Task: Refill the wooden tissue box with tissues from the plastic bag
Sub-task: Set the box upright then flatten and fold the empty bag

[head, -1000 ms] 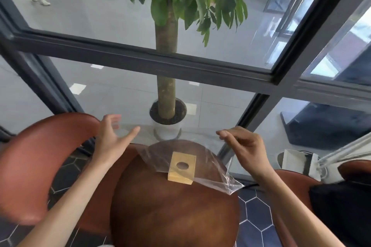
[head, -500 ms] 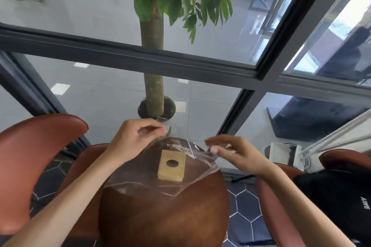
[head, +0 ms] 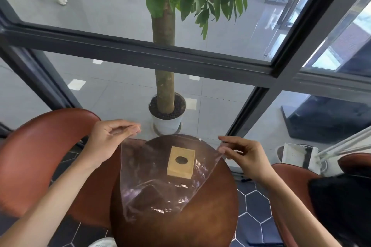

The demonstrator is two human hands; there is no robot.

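Head view: both hands, left hand (head: 104, 140) & right hand (head: 244, 155), pinch plastic bag (head: 160, 182) corners; wooden tissue box (head: 181, 162) hole up

Bright daylight through the window frame (head: 180, 56), brightest at its right end. Glare specks on the plastic bag (head: 160, 182) below it. Frame bars bow: wide-angle distortion toward edges. Desk (head: 200, 226) top glossy; shadows soft. Slight softness overall.
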